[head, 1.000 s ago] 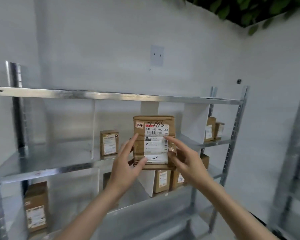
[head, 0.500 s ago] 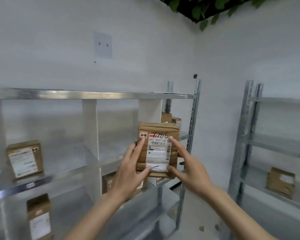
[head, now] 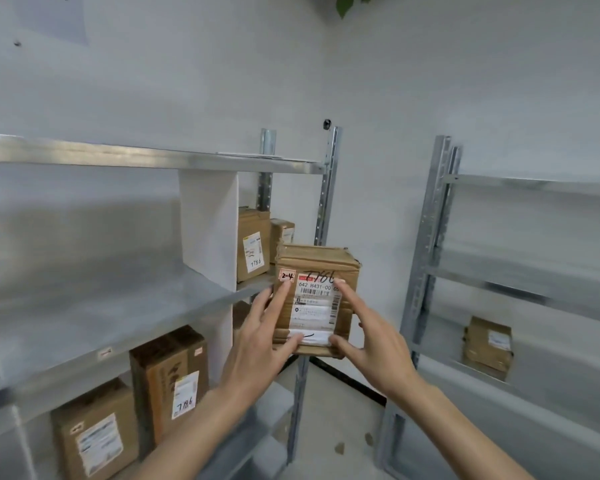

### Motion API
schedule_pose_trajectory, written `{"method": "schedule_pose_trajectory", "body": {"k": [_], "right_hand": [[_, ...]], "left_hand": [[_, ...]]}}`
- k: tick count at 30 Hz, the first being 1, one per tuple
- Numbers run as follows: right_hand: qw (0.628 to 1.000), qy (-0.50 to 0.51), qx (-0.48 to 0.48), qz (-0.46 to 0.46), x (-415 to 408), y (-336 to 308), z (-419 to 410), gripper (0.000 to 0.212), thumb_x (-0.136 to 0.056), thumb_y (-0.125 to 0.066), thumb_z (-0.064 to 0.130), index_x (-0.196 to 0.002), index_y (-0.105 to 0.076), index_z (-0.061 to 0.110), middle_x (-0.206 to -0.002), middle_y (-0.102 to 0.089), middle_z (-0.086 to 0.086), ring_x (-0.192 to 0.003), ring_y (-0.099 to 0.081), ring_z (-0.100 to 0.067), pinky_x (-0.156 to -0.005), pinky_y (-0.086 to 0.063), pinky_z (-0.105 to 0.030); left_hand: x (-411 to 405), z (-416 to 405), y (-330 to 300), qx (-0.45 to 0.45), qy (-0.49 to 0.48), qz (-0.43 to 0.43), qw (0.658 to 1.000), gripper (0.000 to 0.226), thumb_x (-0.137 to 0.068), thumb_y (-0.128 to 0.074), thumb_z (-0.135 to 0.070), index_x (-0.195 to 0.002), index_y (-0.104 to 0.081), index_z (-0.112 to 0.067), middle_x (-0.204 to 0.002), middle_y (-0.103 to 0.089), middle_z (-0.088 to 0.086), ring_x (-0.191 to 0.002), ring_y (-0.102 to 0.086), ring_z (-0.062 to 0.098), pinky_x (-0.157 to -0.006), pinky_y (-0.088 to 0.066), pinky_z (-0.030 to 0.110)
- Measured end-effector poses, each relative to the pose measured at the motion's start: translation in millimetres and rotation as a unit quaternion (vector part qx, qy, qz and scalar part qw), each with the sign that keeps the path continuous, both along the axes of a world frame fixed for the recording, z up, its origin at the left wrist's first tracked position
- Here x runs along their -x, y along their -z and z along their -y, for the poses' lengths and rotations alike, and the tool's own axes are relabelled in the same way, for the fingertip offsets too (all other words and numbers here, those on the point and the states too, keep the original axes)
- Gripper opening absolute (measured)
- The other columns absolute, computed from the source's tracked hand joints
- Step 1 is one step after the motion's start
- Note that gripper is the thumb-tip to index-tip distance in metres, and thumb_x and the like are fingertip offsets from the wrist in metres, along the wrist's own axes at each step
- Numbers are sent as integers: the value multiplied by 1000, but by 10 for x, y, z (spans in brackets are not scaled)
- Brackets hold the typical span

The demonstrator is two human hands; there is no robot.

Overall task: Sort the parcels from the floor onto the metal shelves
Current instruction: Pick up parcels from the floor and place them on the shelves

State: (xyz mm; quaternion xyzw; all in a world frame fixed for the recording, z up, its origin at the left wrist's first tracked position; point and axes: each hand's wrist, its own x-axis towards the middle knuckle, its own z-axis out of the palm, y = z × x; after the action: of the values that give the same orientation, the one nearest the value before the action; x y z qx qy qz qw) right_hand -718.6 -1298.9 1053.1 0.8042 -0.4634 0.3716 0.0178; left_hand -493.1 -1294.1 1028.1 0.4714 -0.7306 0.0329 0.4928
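Observation:
I hold a small brown cardboard parcel (head: 314,268) in the air with both hands, its white shipping label and a red "2-4" sticker facing me. My left hand (head: 264,336) grips its left side, thumb under the bottom edge and forefinger up by the sticker. My right hand (head: 368,336) grips the right side, thumb at the lower corner. The parcel hangs just in front of the right end of the left metal shelf unit (head: 125,306), level with its middle shelf.
Two parcels (head: 253,244) stand in the far-right bay behind a white divider (head: 208,230). Lower down stand two larger boxes (head: 168,379). A second shelf unit (head: 430,244) at right holds one parcel (head: 489,346). Floor shows in the corner between the units.
The view has swung to the right along the shelves. The parcel, held in both hands, now sits before the right end of the left unit; the grip is unchanged.

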Motion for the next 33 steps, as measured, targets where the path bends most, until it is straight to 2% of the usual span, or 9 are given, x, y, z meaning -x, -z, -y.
{"method": "schedule_pose_trajectory", "body": {"k": [3,6,9,11,16,20,24,27,33], "right_hand": [[1000,11,-6,-1,190,54,363,103,-92,-75,38,-153,3,66,-159,-41,21,-135,-49,-9,-98,-51,-35],[1000,7,-6,-1,409,110,744,103,-92,-75,36,-154,2,65,-159,-36,27,-139,-47,-9,-101,-50,-36],[1000,-7,-8,-5,637,204,1159,105,-93,-75,34,-154,4,65,-157,-32,32,-138,-49,-9,-101,-50,-33],[1000,-17,-6,-8,796,291,1477,105,-93,-75,34,-154,5,65,-157,-39,27,-135,-51,-9,-99,-50,-31],[997,-69,-10,-29,1124,584,2351,108,-92,-76,28,-156,4,62,-152,-31,35,-134,-51,-8,-97,-48,-24],[992,-122,-9,-25,1191,940,2982,108,-91,-78,24,-160,-1,56,-161,-24,30,-139,-49,-7,-104,-52,-30],[985,-167,-25,-33,1137,1372,3580,109,-90,-80,21,-161,-4,53,-159,-38,21,-134,-54,-10,-100,-55,-31],[979,-197,-48,-33,1040,1748,4033,111,-88,-82,21,-162,-5,51,-154,-51,13,-129,-56,-8,-100,-51,-26],[967,-233,-93,-44,714,2592,4958,106,-91,-79,31,-157,-2,59,-148,-56,10,-123,-57,-3,-98,-49,-18]], "left_hand": [[184,424,49,-2,-2,8,1000,97,-89,-76,-29,-160,-11,-43,-156,-31,-8,-122,-36,-7,-89,-34,1],[398,837,115,-10,11,4,1000,97,-88,-76,-27,-160,-13,-43,-157,-30,-7,-128,-40,0,-100,-40,16],[624,1215,220,-16,-3,17,1000,98,-85,-80,-25,-160,-18,-37,-155,-35,-1,-126,-34,-6,-99,-31,9],[762,1476,326,-19,-11,22,1000,103,-82,-83,-23,-160,-18,-34,-155,-36,3,-129,-28,-8,-103,-32,14],[1072,2104,681,-30,-60,25,997,114,-82,-83,-23,-160,-2,-44,-160,-26,-3,-130,-30,-5,-105,-37,28],[1230,2545,1031,-45,-111,10,993,117,-84,-81,-19,-158,4,-49,-165,-21,-3,-135,-30,2,-108,-34,32],[1250,2910,1488,-61,-139,-12,988,118,-82,-82,-13,-159,1,-47,-168,-9,-14,-136,-37,7,-101,-48,35],[1181,3227,1868,-62,-164,-1,985,123,-75,-88,-12,-161,-5,-42,-168,-4,-20,-132,-44,10,-97,-45,33],[950,3937,2689,-82,-215,-2,973,122,-74,-89,-12,-162,-8,-37,-168,-12,-7,-137,-34,7,-102,-42,35]]}}
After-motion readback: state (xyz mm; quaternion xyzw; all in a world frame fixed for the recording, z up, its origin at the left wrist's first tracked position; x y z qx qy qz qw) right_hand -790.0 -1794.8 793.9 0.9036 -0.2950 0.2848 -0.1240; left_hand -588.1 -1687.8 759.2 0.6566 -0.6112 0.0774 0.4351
